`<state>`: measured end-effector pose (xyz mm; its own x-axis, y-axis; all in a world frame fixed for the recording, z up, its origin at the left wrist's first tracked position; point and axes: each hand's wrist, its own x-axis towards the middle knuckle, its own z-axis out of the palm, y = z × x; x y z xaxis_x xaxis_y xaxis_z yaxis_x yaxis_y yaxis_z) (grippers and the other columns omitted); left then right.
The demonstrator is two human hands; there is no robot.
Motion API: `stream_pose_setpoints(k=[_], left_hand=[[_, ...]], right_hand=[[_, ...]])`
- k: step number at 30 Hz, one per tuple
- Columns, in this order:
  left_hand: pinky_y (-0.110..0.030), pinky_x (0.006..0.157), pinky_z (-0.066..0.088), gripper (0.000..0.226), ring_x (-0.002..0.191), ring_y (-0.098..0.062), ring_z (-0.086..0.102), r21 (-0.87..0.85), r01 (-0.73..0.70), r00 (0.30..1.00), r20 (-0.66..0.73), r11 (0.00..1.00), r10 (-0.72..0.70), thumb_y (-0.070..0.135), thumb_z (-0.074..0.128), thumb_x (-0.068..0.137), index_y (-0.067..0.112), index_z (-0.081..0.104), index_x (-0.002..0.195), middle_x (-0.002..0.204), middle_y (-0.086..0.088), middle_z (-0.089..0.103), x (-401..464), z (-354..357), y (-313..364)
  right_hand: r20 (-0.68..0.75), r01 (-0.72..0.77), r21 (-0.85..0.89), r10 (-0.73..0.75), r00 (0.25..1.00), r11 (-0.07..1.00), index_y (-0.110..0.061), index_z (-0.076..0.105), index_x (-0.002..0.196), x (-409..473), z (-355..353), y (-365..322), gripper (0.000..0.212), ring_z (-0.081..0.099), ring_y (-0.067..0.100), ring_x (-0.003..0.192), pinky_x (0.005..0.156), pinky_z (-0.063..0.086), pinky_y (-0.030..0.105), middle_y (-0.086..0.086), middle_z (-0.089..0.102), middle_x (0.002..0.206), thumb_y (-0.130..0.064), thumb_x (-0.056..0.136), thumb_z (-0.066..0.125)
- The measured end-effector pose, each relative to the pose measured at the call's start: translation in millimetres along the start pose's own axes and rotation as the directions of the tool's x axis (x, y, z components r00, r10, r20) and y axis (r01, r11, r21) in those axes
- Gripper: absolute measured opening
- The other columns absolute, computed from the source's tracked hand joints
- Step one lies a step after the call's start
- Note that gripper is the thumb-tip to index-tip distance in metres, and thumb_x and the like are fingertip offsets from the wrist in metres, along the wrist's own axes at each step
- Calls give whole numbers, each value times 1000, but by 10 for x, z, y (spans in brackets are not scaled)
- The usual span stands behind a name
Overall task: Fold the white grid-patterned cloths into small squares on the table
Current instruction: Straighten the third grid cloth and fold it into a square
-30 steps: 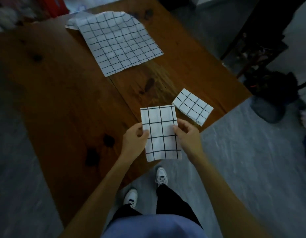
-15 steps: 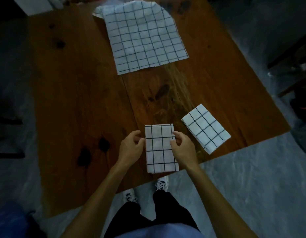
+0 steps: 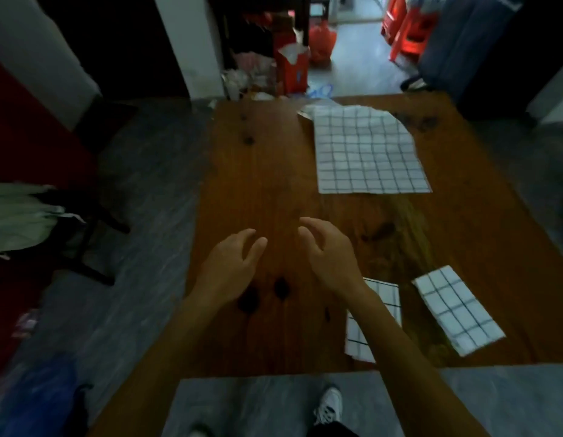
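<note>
Right forearm hides part of one folded cloth (image 3: pixel 386 298); second folded cloth (image 3: pixel 457 309) and unfolded cloth (image 3: pixel 368 152) lie exposed. Left hand (image 3: pixel 231 266) and right hand (image 3: pixel 329 250): fingers loosely spread, holding nothing.

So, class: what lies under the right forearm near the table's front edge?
A folded grid cloth lies flat on the table there. The right forearm crosses over it, hiding its middle, so its full shape cannot be seen.

You're shooting in a dim room; brightest light sits far, by the red stools (image 3: pixel 406 29). Motion blur softens everything, esp. the floor at left. Edges vignette dark w/ wide-angle bending. Faint sheen on the table (image 3: pixel 400 222); no hard shadows.
</note>
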<state>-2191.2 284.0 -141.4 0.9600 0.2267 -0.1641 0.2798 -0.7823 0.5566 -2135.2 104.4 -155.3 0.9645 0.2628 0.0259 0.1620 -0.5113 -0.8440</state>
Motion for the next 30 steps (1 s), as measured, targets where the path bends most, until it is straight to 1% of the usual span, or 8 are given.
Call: stream_pose_setpoints(k=[3, 7, 11, 16, 20, 24, 27, 30], left_hand=[[-42, 110, 32, 65, 133, -18, 40, 59, -47, 994, -97, 997, 52, 62, 28, 93, 19, 41, 140, 145, -3, 44, -161, -609, -451], [-45, 112, 28, 84, 135, -21, 36, 144, -86, 985, -140, 986, 106, 76, 16, 83, 20, 41, 141, 147, -4, 42, -476, -1422, -1228], [-38, 114, 25, 80, 136, -22, 35, 135, -81, 972, -208, 988, 108, 69, 20, 83, 19, 42, 141, 147, -6, 41, -794, -2199, -1940], [-41, 114, 24, 79, 138, -20, 31, 84, -38, 964, -261, 996, 59, 71, 24, 85, 20, 36, 144, 151, -6, 35, -1032, -2885, -2700], [-34, 116, 21, 75, 139, -18, 28, 19, -16, 951, -307, 1000, 21, 66, 29, 86, 21, 33, 146, 152, -5, 32, -1089, -3129, -3183], [-34, 116, 19, 81, 140, -18, 27, -24, 13, 944, -331, 1000, -20, 72, 25, 83, 22, 32, 146, 152, -5, 32, -981, -3253, -3509], [-37, 117, 14, 92, 142, -19, 21, 124, 76, 942, -334, 989, -31, 82, 8, 76, 28, 28, 147, 155, -2, 26, -746, -3336, -3622], [-38, 118, 10, 93, 143, -18, 17, 222, 67, 942, -334, 973, 11, 82, 2, 73, 32, 25, 147, 156, -1, 22, -348, -3418, -3676]], right_hand=[[66, 139, -101, -133, 989, 985, -26, 51, 133, -31, 394, -557, 40, 48, 4, 122, 101, 43, 30, -7, 52, 136, -44, 99, 43], [215, 269, -286, -212, 953, 920, -30, 42, 141, -141, 1079, -1280, 50, 40, 12, 133, 108, 36, 36, -5, 42, 146, -54, 97, 36], [255, 361, -327, -287, 924, 873, -19, 42, 143, -280, 1724, -2051, 53, 45, 21, 131, 108, 35, 36, 5, 46, 145, -48, 98, 40], [299, 416, -391, -314, 901, 821, -20, 43, 142, -259, 2298, -2775, 58, 46, 21, 129, 107, 39, 42, 5, 48, 143, -54, 96, 35], [311, 427, -375, -322, 894, 823, -22, 45, 141, -139, 2669, -3084, 55, 48, 19, 125, 105, 41, 43, 2, 47, 143, -53, 96, 37], [329, 436, -387, -321, 888, 812, -23, 45, 140, 87, 3004, -3202, 55, 55, 21, 114, 101, 44, 45, 1, 48, 142, -54, 96, 35], [306, 463, -455, -355, 883, 760, -21, 48, 138, 380, 3226, -3189, 56, 48, 21, 127, 105, 39, 45, 2, 51, 140, -55, 96, 33], [239, 453, -505, -385, 891, 735, -20, 51, 136, 746, 3413, -3119, 59, 47, 22, 129, 105, 39, 44, 5, 54, 138, -59, 97, 30]])
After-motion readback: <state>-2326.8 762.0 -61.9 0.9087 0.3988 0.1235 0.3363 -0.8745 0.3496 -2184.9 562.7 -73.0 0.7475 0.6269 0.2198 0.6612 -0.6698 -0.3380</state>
